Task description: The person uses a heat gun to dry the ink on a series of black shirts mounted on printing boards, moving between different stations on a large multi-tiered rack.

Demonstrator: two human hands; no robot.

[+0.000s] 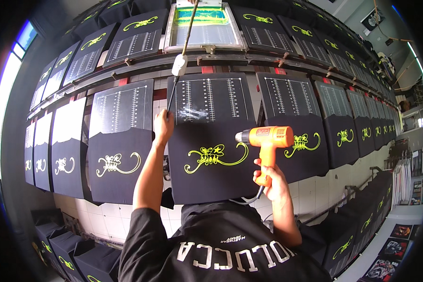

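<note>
An orange heat gun [268,138] is gripped by its handle in my right hand [275,181], its metal nozzle pointing left above a black shirt [211,185] with a yellow-green line print. The gun's dark cord [254,199] drops from the handle towards my body. My left hand [163,126] is closed on a black power cable [173,94], at the left edge of the same shirt's board. That cable runs up to a white connector [179,65], from which a hanging cord [190,30] rises out of view.
Printing boards with black printed shirts stand in rows left and right, such as one shirt [115,162]. Behind a metal rail [141,63], a framed screen [169,35] with yellow-green and teal ink lies on the far row. More shirts [98,258] stand at lower left and lower right.
</note>
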